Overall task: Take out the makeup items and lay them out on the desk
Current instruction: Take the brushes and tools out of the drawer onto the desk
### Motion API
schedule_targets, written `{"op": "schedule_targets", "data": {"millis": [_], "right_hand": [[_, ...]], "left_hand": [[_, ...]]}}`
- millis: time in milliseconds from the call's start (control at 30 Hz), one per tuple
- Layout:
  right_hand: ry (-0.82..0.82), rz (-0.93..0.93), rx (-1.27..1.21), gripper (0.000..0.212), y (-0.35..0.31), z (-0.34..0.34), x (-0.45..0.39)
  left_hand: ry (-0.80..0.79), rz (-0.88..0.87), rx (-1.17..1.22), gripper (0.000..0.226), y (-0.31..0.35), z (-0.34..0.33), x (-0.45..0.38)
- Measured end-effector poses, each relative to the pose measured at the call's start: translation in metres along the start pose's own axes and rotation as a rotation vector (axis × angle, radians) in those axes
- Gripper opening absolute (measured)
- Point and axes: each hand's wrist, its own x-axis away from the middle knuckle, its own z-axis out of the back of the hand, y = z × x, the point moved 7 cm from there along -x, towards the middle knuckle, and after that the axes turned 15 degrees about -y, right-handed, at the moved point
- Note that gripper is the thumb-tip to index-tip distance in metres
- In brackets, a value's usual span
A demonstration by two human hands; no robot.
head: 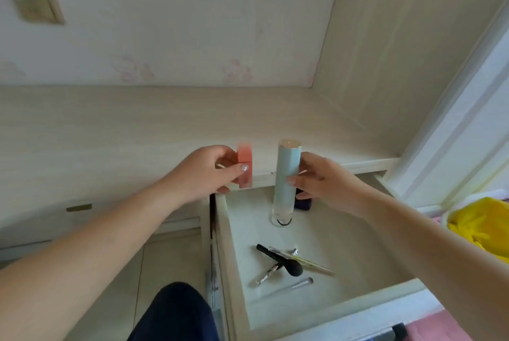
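The left hand [205, 171] held a coral case [244, 166] upright, its fingers [239, 168] and thumb pinching the case from the side. The case was raised at the front edge of the tabletop [137, 126], its top slightly blurred, and whether it touched the surface could not be told.

The right hand [321, 181] gripped a pale blue tube [287, 175], fingers [291, 180] curled round its middle. The tube stood upright with a cream cap on top and a clear base below, lifted above the open drawer [234, 247] and just in front of the tabletop edge. The two items were near each other, apart, the case to the left of the tube.

Under the tube's base a black hair tie [283, 221] lay on the drawer floor. A dark purple thing [303, 203] sat at the back of the drawer, partly hidden behind the right hand. Further forward in the drawer lay a black brush [281, 259], crossed over a thin gold stick [316, 266] and a silvery stick [268, 274]; a clear stick [301, 283] lay just beside them, nearer the drawer front.

A yellow bag [479, 225] sat at the right, well apart from the drawer. A dark trouser knee [173, 313] showed at the bottom.
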Motion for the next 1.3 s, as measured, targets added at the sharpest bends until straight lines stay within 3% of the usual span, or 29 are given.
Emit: {"op": "schedule_targets", "data": {"millis": [167, 567, 867, 1100, 1300], "right_hand": [[0.015, 0.165, -0.052, 0.022, -0.083, -0.014, -0.055], [-0.039, 0.294, -0.117, 0.021, -0.208, -0.103, -0.248], [0.005, 0.271, -0.120, 0.014, -0.222, -0.151, -0.350], [-0.004, 0.262, -0.112, 0.011, -0.229, -0.170, -0.405], [-0.004, 0.250, -0.062, 0.028, -0.239, -0.178, -0.435]], "left_hand": [[0.222, 0.033, 0.012, 0.008, -0.012, 0.082, 0.040], [0.675, 0.186, 0.014, 0.013, -0.128, 0.293, 0.125], [0.819, 0.225, 0.102, 0.007, -0.217, 0.343, 0.113], [0.804, 0.273, -0.117, 0.020, -0.236, 0.369, 0.086], [0.796, 0.362, -0.221, 0.024, -0.250, 0.391, 0.072]]}}
